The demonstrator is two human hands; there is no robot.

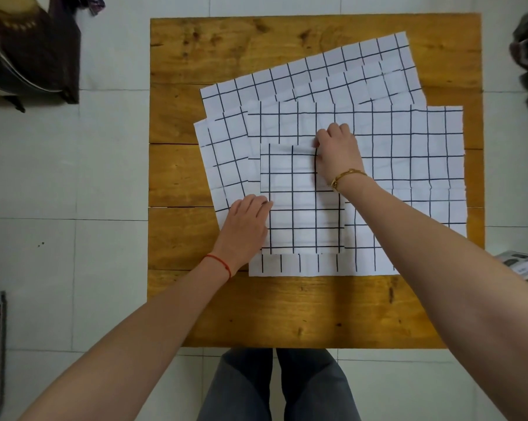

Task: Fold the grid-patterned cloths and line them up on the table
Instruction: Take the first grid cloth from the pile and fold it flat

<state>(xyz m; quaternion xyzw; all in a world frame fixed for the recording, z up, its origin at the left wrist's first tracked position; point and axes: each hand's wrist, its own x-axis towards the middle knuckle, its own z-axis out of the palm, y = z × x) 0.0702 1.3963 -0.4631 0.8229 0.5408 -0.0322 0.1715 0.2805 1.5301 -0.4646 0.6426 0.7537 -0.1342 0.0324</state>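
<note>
A folded white cloth with a black grid [302, 208] lies on top of a pile of unfolded grid cloths on the wooden table [287, 311]. My left hand [246, 224] rests on the folded cloth's left edge, fingers curled down against it. My right hand [337, 150] pinches the folded cloth's top right corner. Under it lies a flat grid cloth [408, 165], and beneath that another grid cloth [317, 77] is spread at a tilt toward the far right.
The table's front strip and far left strip are bare wood. White tiled floor surrounds the table. A dark chair [29, 47] stands at the far left, and a small box [521, 264] lies off the table's right edge.
</note>
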